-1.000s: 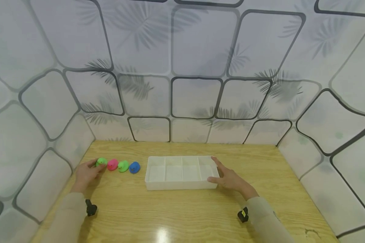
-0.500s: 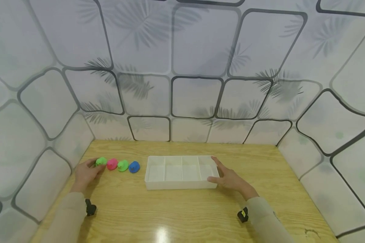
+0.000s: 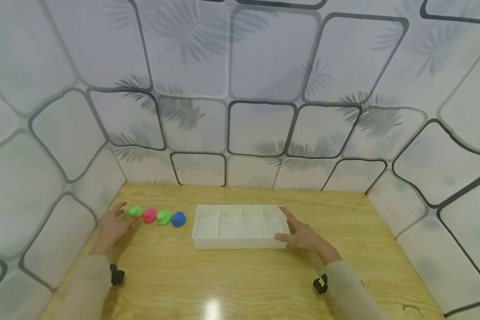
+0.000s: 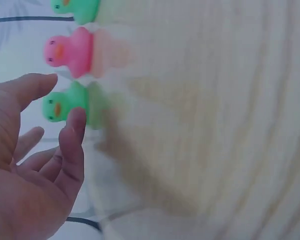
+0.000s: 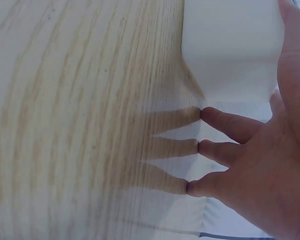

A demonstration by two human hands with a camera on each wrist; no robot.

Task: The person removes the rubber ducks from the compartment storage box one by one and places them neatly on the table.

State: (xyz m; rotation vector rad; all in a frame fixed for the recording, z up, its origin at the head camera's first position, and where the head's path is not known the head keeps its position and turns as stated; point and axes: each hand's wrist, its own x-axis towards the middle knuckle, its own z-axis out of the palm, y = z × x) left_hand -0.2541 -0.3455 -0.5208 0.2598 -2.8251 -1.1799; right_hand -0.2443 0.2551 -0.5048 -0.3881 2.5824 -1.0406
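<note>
Several small rubber ducks stand in a row on the left: a green duck [image 3: 134,211], a pink duck [image 3: 150,215], another green duck [image 3: 163,217] and a blue duck [image 3: 178,219]. My left hand [image 3: 114,226] is beside the leftmost green duck with thumb and fingers spread apart; in the left wrist view a fingertip overlaps that duck [image 4: 65,104], and contact is unclear. A white divided box [image 3: 240,243] sits mid-table with bare compartments. My right hand [image 3: 306,235] holds its right end between thumb and index finger, while three other fingertips [image 5: 206,114] rest on the table.
The wooden table [image 3: 224,280] meets patterned walls [image 3: 260,129] at the back and both sides. A stretch of bare wood lies between the blue duck and the box. Each sleeve carries a small black wrist camera [image 3: 117,274].
My left fingers have spread and come away from the leftmost green duck, which stays in its row. The right hand and the box keep their places.
</note>
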